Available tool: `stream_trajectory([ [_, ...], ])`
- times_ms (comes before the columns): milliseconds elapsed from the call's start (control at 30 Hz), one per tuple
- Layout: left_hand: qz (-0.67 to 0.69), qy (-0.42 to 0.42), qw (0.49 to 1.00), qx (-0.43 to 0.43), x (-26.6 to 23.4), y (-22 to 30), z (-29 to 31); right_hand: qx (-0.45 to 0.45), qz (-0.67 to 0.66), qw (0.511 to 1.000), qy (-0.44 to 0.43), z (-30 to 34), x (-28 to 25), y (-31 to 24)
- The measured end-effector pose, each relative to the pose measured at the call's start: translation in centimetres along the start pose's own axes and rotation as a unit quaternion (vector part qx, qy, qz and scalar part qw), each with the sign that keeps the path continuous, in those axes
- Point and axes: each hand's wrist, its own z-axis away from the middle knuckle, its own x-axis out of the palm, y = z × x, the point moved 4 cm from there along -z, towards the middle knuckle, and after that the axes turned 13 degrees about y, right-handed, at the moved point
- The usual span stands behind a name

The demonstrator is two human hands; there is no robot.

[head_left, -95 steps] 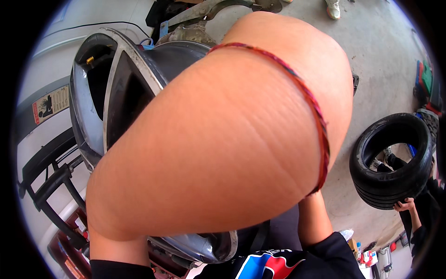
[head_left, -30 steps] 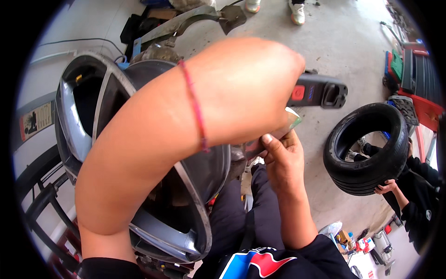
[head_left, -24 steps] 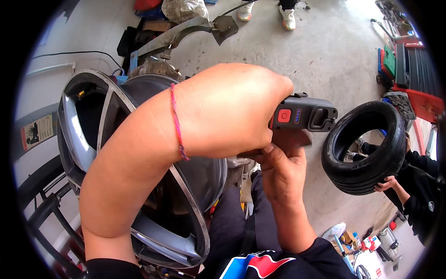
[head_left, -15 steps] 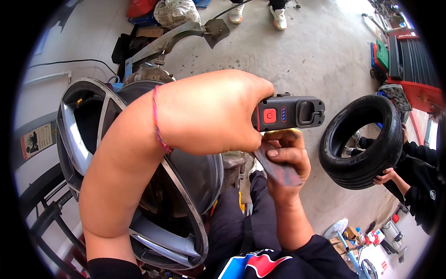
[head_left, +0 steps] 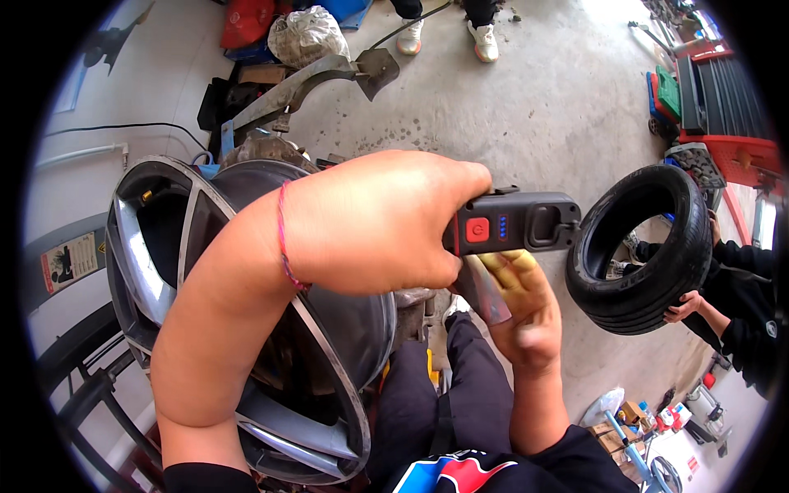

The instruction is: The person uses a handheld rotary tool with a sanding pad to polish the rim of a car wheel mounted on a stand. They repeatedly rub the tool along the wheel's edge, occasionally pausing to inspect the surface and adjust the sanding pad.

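My left hand (head_left: 394,226) is wrapped round a black cordless device (head_left: 526,222) with a red power button and small blue indicator lights. Just below it is my right hand (head_left: 530,312), palm turned up, its thumb blurred and its fingertips partly behind the device. A dark flat strip (head_left: 485,292) with a shiny patch lies between both hands, over the right fingers. Whether the right hand grips it cannot be made out. Under my left forearm stands a wheel rim (head_left: 349,316) with silver and black spokes, partly covered by the arm.
Another person's hand (head_left: 684,306) holds an upright black tyre (head_left: 596,283) at right. A red tool cabinet (head_left: 731,156) stands behind it. Metal machine arms (head_left: 312,78) and a white sack (head_left: 308,37) lie at far left. Someone's white shoes (head_left: 485,43) are on the concrete floor.
The right thumb has moved off the strip and down, and the right fingers have straightened somewhat. Both hands and the device appear slightly lower in the view.
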Motion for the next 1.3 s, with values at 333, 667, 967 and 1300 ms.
stream_trajectory([
  [333,0.009,0.001,1.000,0.025,0.3,0.6,-0.3,-0.128,0.132,0.983,0.023,-2.1,2.3,-0.3],
  [667,-0.036,0.079,0.996,0.025,0.4,0.3,-0.3,0.017,-0.212,0.975,0.056,-2.3,4.8,4.5],
  [967,-0.137,0.104,0.984,0.055,0.5,-0.2,-0.2,-0.031,-0.130,0.987,0.090,-6.3,3.1,4.0],
  [1300,-0.215,0.102,0.971,-0.004,0.9,-1.6,-1.5,-0.011,0.137,0.978,0.156,-6.6,-1.6,5.9],
])
